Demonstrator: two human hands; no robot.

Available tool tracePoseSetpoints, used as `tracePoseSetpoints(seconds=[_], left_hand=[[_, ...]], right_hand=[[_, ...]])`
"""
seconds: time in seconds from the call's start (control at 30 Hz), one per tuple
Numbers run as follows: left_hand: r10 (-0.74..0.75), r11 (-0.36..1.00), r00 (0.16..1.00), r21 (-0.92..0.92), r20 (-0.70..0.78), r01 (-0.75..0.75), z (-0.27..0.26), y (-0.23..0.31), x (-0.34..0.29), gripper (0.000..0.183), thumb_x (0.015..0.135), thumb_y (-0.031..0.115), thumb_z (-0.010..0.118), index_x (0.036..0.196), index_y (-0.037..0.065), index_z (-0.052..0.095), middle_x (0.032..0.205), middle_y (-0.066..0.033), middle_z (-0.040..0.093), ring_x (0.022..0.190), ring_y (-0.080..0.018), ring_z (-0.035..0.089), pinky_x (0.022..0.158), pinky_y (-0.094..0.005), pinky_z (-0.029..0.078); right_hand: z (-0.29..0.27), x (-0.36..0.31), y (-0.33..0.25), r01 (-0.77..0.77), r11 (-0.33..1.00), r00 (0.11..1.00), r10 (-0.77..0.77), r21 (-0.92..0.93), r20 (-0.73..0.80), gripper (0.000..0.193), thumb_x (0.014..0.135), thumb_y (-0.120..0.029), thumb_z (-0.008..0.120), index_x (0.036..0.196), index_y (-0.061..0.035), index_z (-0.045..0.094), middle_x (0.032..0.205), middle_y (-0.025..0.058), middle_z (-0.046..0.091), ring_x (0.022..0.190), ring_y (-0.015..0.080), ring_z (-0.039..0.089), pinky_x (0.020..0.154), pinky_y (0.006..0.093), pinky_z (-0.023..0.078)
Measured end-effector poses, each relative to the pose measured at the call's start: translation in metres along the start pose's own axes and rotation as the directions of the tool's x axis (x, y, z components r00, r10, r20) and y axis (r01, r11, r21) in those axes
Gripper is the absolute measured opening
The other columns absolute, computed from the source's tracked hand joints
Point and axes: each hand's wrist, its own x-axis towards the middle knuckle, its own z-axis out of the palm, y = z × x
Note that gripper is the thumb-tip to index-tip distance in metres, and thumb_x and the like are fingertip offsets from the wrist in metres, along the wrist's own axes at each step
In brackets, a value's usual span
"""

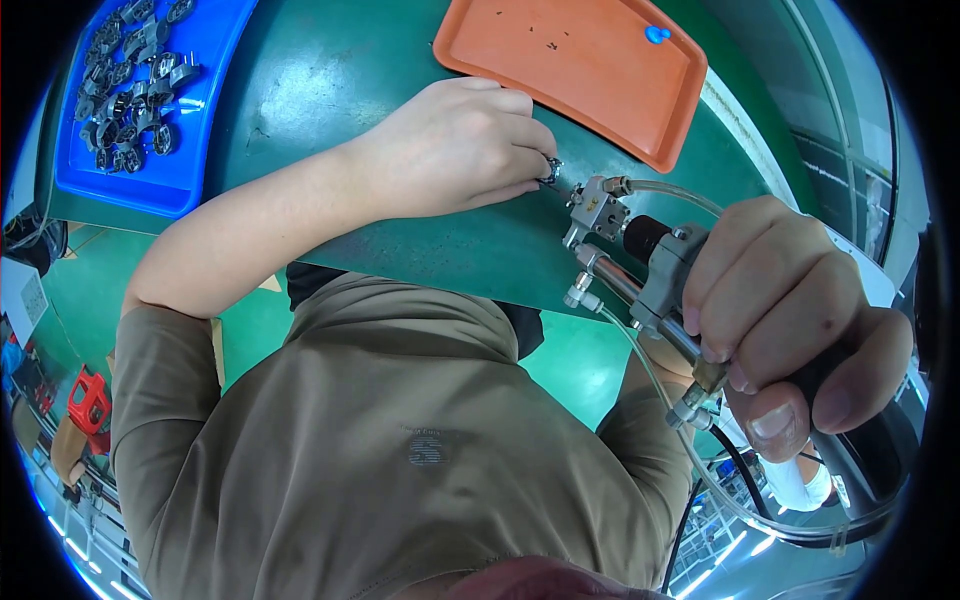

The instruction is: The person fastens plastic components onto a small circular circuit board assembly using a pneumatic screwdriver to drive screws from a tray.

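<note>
My left hand [460, 150] is closed above the green table, its fingertips pinching a small dark part with a shiny metallic edge [550, 170]. The fingers cover most of that part. My right hand [785, 300] wraps round the black grip of a hose-fed dispensing gun [655, 275] with a metal valve block [600, 212] at its front. The gun's thin tip points left at the small part, close to my left fingertips; whether they touch I cannot tell.
On the left of the green table [290, 90] lies a blue tray [130, 195] with several grey and black parts [125, 100]. Beyond my hands is an orange tray [590, 80] holding a small blue piece [657, 35] and dark bits. Clear hoses [675, 190] run from the gun.
</note>
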Motion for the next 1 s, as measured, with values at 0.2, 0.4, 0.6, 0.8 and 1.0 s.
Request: tracePoseSetpoints(seconds=[0.2,0.4,0.6,0.8,1.0], left_hand=[[0.022,0.998,1.000,0.051,0.002,-0.023,-0.004,-0.001,0.003,0.013,0.080,0.016,0.077,0.091,0.009,0.075,0.106,0.0004,0.071,0.087,-0.0212,0.063,0.075,-0.0355,0.053],[0.019,0.986,0.999,0.164,0.032,-0.024,0.002,0.012,0.001,0.012,0.078,0.025,0.070,0.073,0.017,0.063,0.083,0.0022,0.057,0.082,-0.0188,0.059,0.070,-0.0358,0.049],[0.036,0.950,0.999,0.310,0.033,-0.045,-0.023,0.024,-0.004,0.010,0.080,0.023,0.073,0.079,0.013,0.071,0.098,0.0002,0.069,0.090,-0.0191,0.063,0.076,-0.0375,0.050],[-0.135,0.744,0.924,0.580,-0.358,0.333,-0.165,0.002,-0.050,0.006,0.079,0.013,0.078,0.084,0.010,0.076,0.100,-0.0056,0.076,0.092,-0.0240,0.070,0.082,-0.0384,0.053],[-0.542,0.674,0.774,0.380,-0.329,0.633,-0.217,-0.034,-0.111,0.020,0.087,0.021,0.079,0.098,0.005,0.078,0.109,-0.0124,0.077,0.111,-0.0314,0.069,0.102,-0.0425,0.051]], right_hand=[[0.004,0.011,0.004,-0.022,0.993,1.000,0.024,0.113,-0.009,0.025,0.093,-0.013,0.072,0.109,-0.0189,0.053,0.074,-0.0011,0.060,0.060,0.0124,0.059,0.054,0.0271,0.050],[0.044,0.011,-0.001,-0.009,1.000,0.926,0.001,-0.021,-0.378,0.029,0.087,-0.002,0.073,0.093,-0.0128,0.046,0.061,0.0000,0.052,0.047,0.0150,0.051,0.046,0.0292,0.044],[0.019,-0.016,-0.037,0.283,0.954,0.902,-0.227,0.104,-0.368,0.035,0.074,0.012,0.074,0.090,-0.0074,0.051,0.061,0.0086,0.060,0.047,0.0212,0.059,0.049,0.0335,0.051],[0.015,-0.011,-0.052,0.330,0.941,0.854,-0.330,-0.071,-0.402,0.023,0.085,-0.005,0.070,0.098,-0.0114,0.053,0.058,-0.0031,0.056,0.044,0.0081,0.054,0.043,0.0200,0.052],[0.003,0.000,-0.046,0.286,0.958,0.899,-0.280,-0.032,-0.337,0.033,0.079,-0.002,0.078,0.097,-0.0108,0.052,0.058,0.0010,0.059,0.047,0.0134,0.060,0.045,0.0255,0.054]])
